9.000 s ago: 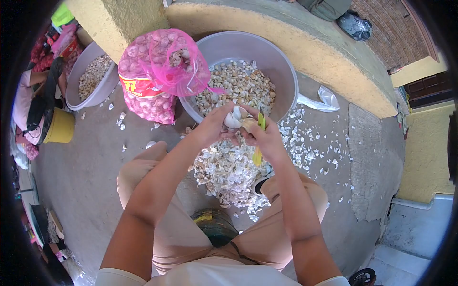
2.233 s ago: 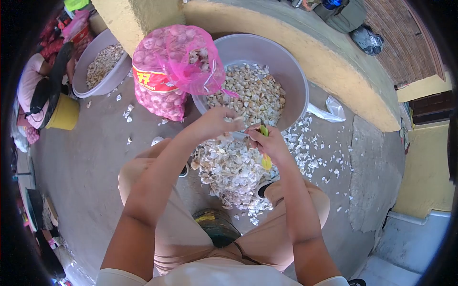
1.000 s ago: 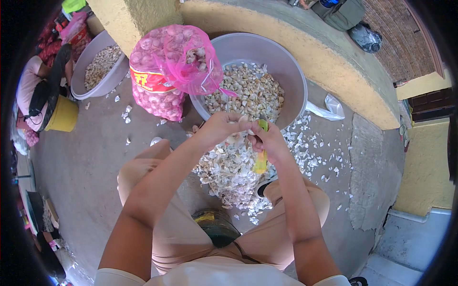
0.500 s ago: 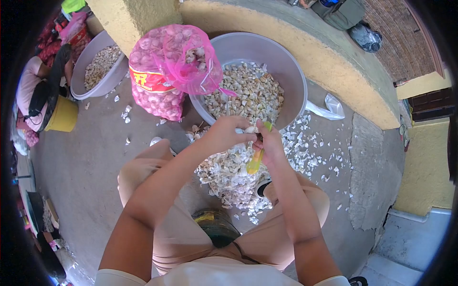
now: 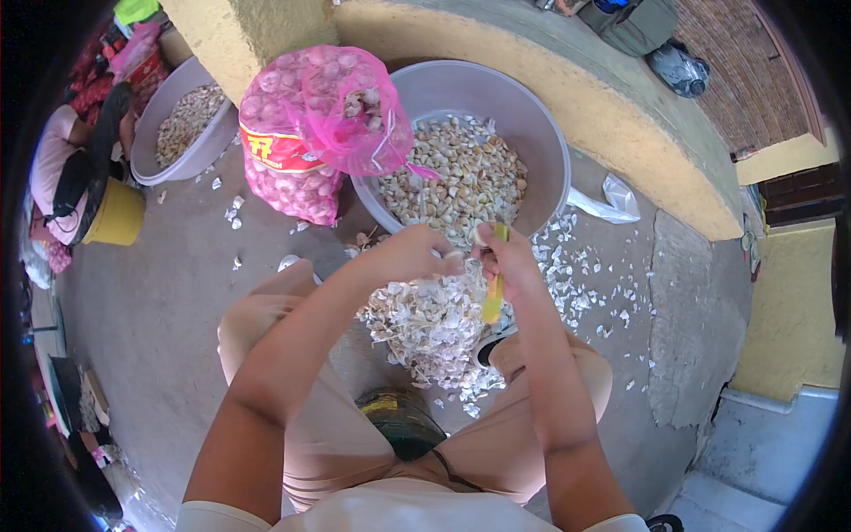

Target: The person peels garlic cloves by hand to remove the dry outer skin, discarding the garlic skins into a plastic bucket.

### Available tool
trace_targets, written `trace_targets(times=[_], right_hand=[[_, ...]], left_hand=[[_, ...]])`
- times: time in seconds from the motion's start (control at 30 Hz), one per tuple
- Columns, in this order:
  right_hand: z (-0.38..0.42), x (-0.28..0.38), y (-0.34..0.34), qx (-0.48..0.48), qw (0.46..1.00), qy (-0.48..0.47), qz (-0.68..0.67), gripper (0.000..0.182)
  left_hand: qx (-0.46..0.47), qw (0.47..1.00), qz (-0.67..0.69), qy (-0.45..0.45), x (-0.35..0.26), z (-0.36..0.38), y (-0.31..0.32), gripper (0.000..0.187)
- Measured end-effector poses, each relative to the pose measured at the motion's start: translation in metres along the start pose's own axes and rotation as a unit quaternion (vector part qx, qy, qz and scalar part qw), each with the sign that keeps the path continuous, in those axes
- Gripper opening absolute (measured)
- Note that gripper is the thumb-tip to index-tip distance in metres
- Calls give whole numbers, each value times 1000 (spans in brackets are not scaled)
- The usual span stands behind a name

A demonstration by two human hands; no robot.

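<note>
My right hand (image 5: 508,254) is wrapped round a knife with a yellow-green handle (image 5: 494,300), its handle pointing down toward me. A pale bit, perhaps garlic, shows by that thumb; the blade cannot be made out. Just to the left, my left hand (image 5: 412,254) has its fingers curled together, with a small pale piece at the tips, too blurred to name. Both hands hover apart over a heap of garlic skins (image 5: 425,324). Beyond them stands a large grey tub (image 5: 545,168) holding many garlic cloves (image 5: 456,168).
A pink mesh sack of garlic bulbs (image 5: 297,133) leans beside the tub, near a yellow wall (image 5: 620,133). At far left, a person (image 5: 66,168) sits by a yellow bucket (image 5: 115,213) and another tub (image 5: 182,164). White plastic (image 5: 616,199) lies right of the large tub.
My hands have drawn apart: the left moved slightly down and left, the right slightly right. The knife handle swung a little to the right and more upright.
</note>
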State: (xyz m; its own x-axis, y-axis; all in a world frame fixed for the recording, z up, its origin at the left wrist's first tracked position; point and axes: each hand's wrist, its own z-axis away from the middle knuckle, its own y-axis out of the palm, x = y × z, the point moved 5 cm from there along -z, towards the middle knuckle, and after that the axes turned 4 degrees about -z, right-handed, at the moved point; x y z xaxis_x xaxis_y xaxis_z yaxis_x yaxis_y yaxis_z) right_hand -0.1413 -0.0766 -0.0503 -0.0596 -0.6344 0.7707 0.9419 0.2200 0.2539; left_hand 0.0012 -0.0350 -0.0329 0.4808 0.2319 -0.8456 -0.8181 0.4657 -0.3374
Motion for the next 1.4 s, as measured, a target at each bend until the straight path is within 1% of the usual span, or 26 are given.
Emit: trace_targets(times=[0.07, 0.1, 0.17, 0.27, 0.3, 0.4, 0.5, 0.6, 0.7, 0.8, 0.9, 0.97, 1.0, 1.07, 1.1, 1.2, 1.27, 1.3, 1.37, 1.4], right_hand=[[3, 3, 3, -27, 997, 10, 67, 17], [4, 4, 3, -41, 994, 15, 100, 16], [-1, 4, 0, -29, 996, 0, 85, 16], [-4, 8, -5, -40, 998, -40, 39, 16], [-4, 9, -6, -48, 997, -56, 20, 16], [-2, 12, -3, -35, 998, -59, 13, 15], [4, 16, 3, -37, 997, -52, 37, 16], [2, 15, 0, -37, 995, -55, 71, 15], [-3, 11, -3, -31, 992, -33, 119, 18], [-6, 8, -6, -40, 984, -36, 171, 23], [-6, 16, -4, -92, 953, -205, 205, 24], [-3, 17, 2, -54, 964, -175, 191, 23], [0, 19, 6, -35, 969, -160, 183, 23], [3, 16, 12, 44, 970, -105, 216, 23], [5, 14, 15, 83, 966, -76, 232, 23], [13, 19, 19, 114, 969, -69, 207, 24], [17, 22, 22, 118, 969, -70, 208, 23], [18, 21, 23, 120, 968, -70, 208, 23], [18, 21, 26, 115, 945, -138, 273, 21], [20, 23, 30, 113, 930, -172, 304, 21]], left_hand=[[-39, 999, 6, -3, 15, -6, -4, 35], [-20, 999, 8, -34, 14, -4, -5, 36], [19, 995, 14, -96, 10, 1, -5, 38], [52, 993, 2, -104, 6, 4, 0, 40], [45, 994, 11, -96, 6, 4, 1, 40], [31, 996, 30, -77, 8, 2, 3, 39], [34, 996, 37, -72, 6, 3, 2, 40], [40, 996, 48, -65, 6, 3, 3, 40], [40, 996, 49, -63, 6, 3, 3, 41], [37, 995, 66, -59, 8, 2, 5, 42], [30, 995, 84, -49, 11, 0, 6, 44], [19, 995, 83, -46, 7, 1, 3, 45], [13, 994, 94, -61, 6, 2, 2, 45], [0, 989, 117, -91, 5, 3, -1, 46], [7, 989, 125, -78, 5, 2, -1, 46], [22, 984, 168, -53, 6, 1, 1, 44], [24, 974, 220, -53, 4, 1, 3, 43], [14, 974, 221, -57, 8, -1, 4, 41], [-7, 973, 223, -64, 17, -7, 3, 38], [-2, 973, 218, -76, 16, -6, 4, 39]])
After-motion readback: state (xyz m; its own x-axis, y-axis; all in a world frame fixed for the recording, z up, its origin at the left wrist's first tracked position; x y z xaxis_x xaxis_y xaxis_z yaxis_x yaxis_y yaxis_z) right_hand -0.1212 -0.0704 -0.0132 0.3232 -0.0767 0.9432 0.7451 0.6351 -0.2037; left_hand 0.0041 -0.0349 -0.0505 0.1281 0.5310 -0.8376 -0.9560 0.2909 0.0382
